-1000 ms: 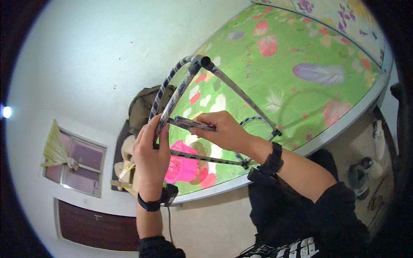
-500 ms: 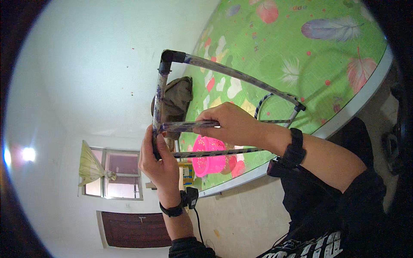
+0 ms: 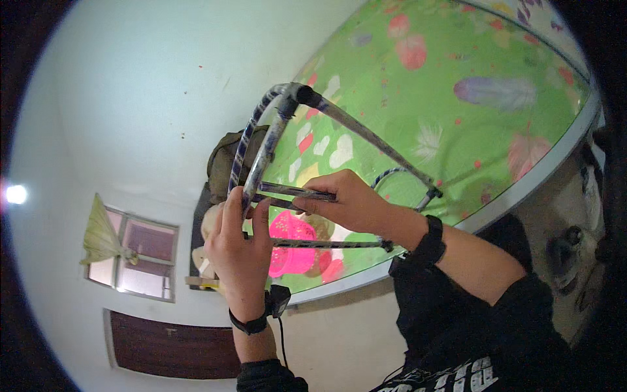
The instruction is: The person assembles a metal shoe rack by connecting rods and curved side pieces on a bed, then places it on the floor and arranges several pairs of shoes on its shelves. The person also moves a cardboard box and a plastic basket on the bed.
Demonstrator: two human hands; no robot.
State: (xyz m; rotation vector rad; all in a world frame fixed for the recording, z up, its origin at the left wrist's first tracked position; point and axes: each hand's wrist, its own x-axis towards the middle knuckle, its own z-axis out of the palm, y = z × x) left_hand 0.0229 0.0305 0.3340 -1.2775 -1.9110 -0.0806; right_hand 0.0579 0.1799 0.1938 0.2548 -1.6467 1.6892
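A frame of scuffed, dark-and-silver tubes (image 3: 372,132) is held up before me, with a black corner joint (image 3: 301,94) at its top. My left hand (image 3: 236,251) is closed round the frame's left-side tube (image 3: 264,155), below that joint. A short tube (image 3: 282,189) runs sideways from this left side, its other end pinched between the thumb and fingers of my right hand (image 3: 346,201). Whether the short tube is seated in the side tube is hidden by my left fingers. Behind the side tube a curved striped tube (image 3: 245,140) shows.
Beneath and beyond the frame lies a bed-like surface (image 3: 405,98) with a green feather-and-heart print and a pale edge. On it sits a pink perforated basket (image 3: 290,255). A dark bag (image 3: 225,160) rests by the wall. A window (image 3: 140,251) and a brown door (image 3: 173,343) stand at left.
The frame has turned, so its top corner sits further right and the curved tube now shows behind it. Both hands keep their holds. The whole view has shifted a little.
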